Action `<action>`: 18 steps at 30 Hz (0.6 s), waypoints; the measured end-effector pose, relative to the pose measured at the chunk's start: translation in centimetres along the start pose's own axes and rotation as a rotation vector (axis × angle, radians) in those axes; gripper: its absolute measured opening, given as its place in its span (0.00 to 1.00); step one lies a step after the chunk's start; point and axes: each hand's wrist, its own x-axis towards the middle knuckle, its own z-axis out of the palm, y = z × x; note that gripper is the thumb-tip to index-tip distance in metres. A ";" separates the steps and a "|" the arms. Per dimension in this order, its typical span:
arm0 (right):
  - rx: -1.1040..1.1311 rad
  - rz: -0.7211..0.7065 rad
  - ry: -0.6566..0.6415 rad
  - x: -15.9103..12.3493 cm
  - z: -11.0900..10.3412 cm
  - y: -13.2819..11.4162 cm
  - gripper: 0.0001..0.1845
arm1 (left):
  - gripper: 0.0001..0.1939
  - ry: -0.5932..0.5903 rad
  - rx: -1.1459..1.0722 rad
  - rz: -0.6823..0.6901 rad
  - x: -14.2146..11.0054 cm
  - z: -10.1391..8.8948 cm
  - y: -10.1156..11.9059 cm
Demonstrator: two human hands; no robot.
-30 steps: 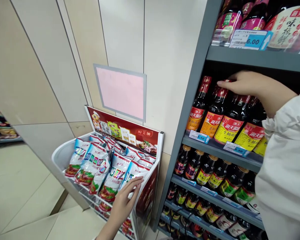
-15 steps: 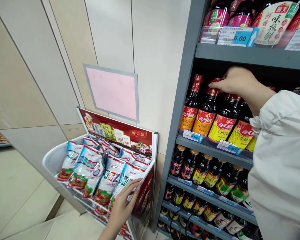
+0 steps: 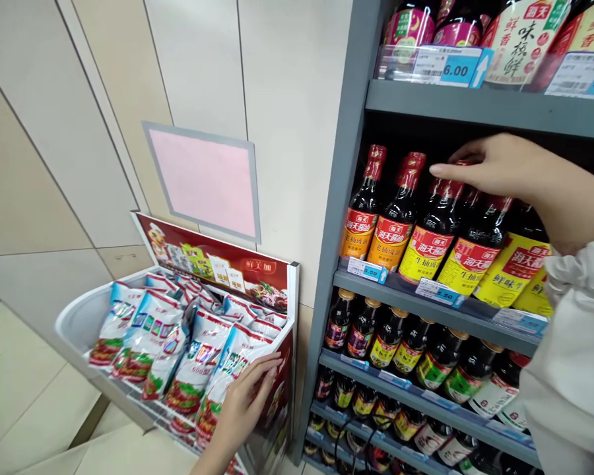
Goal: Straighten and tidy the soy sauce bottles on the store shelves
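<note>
My right hand point(image 3: 505, 165) is over the red-capped necks on the middle shelf. Its thumb is stretched out in front, and the other fingers bend behind it, apart from the thumb. Just below is a yellow-labelled soy sauce bottle point(image 3: 427, 247), upright on the shelf; whether my fingers touch its cap I cannot tell. To its left stand an orange-labelled soy sauce bottle point(image 3: 390, 237) and another like it point(image 3: 360, 231). My left hand point(image 3: 245, 399) is open, fingers stretched out, by the right front corner of a display bin point(image 3: 69, 323), near a white seasoning packet point(image 3: 232, 363).
The grey shelf unit point(image 3: 346, 165) holds several rows of sauce bottles with price tags point(image 3: 438, 292). Above my right hand runs the upper shelf edge point(image 3: 475, 102). A pink sheet with a grey border point(image 3: 202, 181) is on the panelled wall. Dark cables point(image 3: 371, 435) hang by the lowest shelves.
My right hand has left the cap of the second orange-labelled bottle and moved right, over the yellow-labelled ones. The view has shifted right. My left hand stays by the bin.
</note>
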 end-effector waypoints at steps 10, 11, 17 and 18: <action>0.156 0.016 -0.092 0.8 0.5 2.0 0.29 | 0.13 -0.070 -0.093 -0.013 0.9 3.9 2.0; 0.140 0.004 -0.077 0.8 0.5 1.9 0.28 | 0.13 -0.067 -0.122 -0.032 1.1 4.4 2.7; 0.036 -0.087 0.001 0.0 0.2 1.5 0.27 | 0.12 -0.011 -0.181 0.172 4.9 7.2 9.7; 0.040 -0.113 0.021 -0.5 0.2 1.5 0.27 | 0.13 0.011 -0.161 0.268 5.9 7.6 11.3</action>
